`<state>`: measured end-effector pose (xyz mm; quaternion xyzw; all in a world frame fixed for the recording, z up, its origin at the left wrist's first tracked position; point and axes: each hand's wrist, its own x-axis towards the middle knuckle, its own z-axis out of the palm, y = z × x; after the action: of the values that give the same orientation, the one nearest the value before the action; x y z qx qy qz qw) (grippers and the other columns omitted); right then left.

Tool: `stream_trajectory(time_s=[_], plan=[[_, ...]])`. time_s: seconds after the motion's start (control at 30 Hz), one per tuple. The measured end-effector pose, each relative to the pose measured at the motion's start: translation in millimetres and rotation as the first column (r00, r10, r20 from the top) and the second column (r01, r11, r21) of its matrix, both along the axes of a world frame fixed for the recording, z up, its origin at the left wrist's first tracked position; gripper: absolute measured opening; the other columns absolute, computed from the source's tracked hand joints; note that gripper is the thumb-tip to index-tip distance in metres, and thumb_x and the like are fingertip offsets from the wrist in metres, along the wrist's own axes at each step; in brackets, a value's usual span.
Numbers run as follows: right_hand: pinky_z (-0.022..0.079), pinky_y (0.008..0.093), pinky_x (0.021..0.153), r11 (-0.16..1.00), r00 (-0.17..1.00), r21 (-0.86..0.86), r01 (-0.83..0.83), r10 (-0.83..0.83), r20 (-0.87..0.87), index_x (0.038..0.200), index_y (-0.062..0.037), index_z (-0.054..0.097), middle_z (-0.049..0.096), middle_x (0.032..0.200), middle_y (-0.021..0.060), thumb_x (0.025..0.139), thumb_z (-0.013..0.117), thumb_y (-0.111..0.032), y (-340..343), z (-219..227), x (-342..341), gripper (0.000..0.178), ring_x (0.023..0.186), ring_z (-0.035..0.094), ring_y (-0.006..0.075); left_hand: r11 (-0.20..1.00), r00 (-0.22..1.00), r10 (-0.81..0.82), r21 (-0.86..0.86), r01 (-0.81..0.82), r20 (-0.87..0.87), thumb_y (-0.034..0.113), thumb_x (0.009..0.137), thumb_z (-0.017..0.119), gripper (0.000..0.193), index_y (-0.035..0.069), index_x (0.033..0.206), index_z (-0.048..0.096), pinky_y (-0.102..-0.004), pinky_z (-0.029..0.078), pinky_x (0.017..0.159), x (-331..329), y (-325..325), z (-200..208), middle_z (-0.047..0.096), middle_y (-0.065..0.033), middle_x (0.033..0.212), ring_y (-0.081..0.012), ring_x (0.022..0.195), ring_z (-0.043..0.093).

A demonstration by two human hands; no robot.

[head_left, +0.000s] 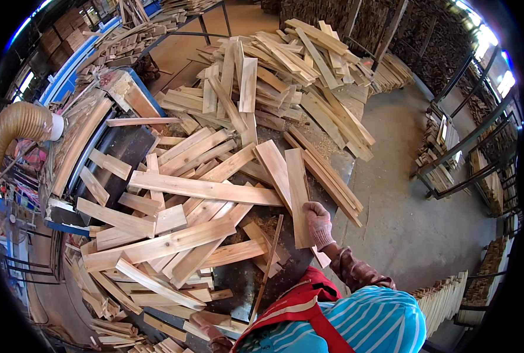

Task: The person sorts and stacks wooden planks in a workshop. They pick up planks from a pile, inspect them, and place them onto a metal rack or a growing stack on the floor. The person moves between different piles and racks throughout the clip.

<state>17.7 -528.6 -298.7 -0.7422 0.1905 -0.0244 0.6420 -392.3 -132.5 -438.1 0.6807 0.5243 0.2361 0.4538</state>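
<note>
My right hand (318, 223), in a pale knit glove, is closed on the edge of a long flat wooden board (297, 194). Another board (272, 170) leans against the far part of it. At the lower edge, my left hand (202, 325) is close to short boards (215, 318) at the near side of the pile; its fingers are too hidden to read. Between my hands a thin wooden strip (268, 265) slants across the dark tabletop (240, 294). Loose boards (206, 188) lie crisscross in a heap in front of me.
A machine with a dark roller bed (117, 150) stands at the left, with a ribbed tan hose (15, 126) beside it. More boards (309, 53) are piled at the far side. Metal racks (473, 153) with wood line the right, across the concrete floor (385, 194).
</note>
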Motion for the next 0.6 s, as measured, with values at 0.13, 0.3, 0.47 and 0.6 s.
stream_trajectory(time_s=[0.13, 0.3, 0.47, 0.6], plan=[[0.052, 0.0269, 0.089, 1.000, 1.000, -0.008, -0.024, 0.024, 0.015, 0.108, -0.0037, 0.074, 0.075, 0.097, 0.0050, 0.094, 0.059, -0.005, 10, 2, 33, 0.020, 0.095, 0.067, 0.0122, 0.955, 0.961, 0.251, -0.134, -0.266, -0.119, 0.035, 0.097, 0.069, 0.049, -0.002, 0.124, 0.051, -0.0386, 0.051, 0.087, 67, -17, 35, 0.061, -0.0175, 0.115, -0.0274, 0.099, 0.059], [0.052, 0.0283, 0.089, 0.975, 0.972, 0.028, -0.222, 0.220, 0.078, 0.129, -0.0089, 0.065, 0.070, 0.106, 0.0043, 0.097, 0.055, -0.002, 29, -10, 67, 0.034, 0.097, 0.066, 0.0156, 0.793, 0.966, 0.257, -0.577, -0.196, 0.026, 0.036, 0.089, 0.076, 0.055, -0.001, 0.121, 0.051, -0.0412, 0.055, 0.088, 61, 0, 20, 0.062, -0.0160, 0.113, -0.0291, 0.100, 0.062], [0.044, 0.0336, 0.109, 0.987, 0.996, 0.139, -0.083, 0.081, 0.021, 0.145, -0.0079, 0.056, 0.066, 0.132, 0.0207, 0.093, 0.048, -0.008, 52, -33, 77, 0.052, 0.126, 0.062, 0.0291, 0.762, 0.985, 0.171, -0.634, -0.134, -0.003, 0.037, 0.089, 0.076, 0.057, -0.001, 0.123, 0.050, -0.0416, 0.056, 0.088, 96, 10, 13, 0.062, -0.0160, 0.114, -0.0294, 0.100, 0.062], [0.044, 0.0336, 0.109, 0.987, 0.992, 0.115, -0.115, 0.120, -0.038, 0.146, -0.0077, 0.055, 0.066, 0.134, 0.0201, 0.092, 0.049, -0.007, 40, -19, 65, 0.054, 0.127, 0.061, 0.0279, 0.754, 0.986, 0.166, -0.644, -0.132, -0.009, 0.038, 0.089, 0.076, 0.058, -0.001, 0.124, 0.050, -0.0419, 0.056, 0.089, 103, 14, 6, 0.062, -0.0161, 0.115, -0.0296, 0.101, 0.062]])
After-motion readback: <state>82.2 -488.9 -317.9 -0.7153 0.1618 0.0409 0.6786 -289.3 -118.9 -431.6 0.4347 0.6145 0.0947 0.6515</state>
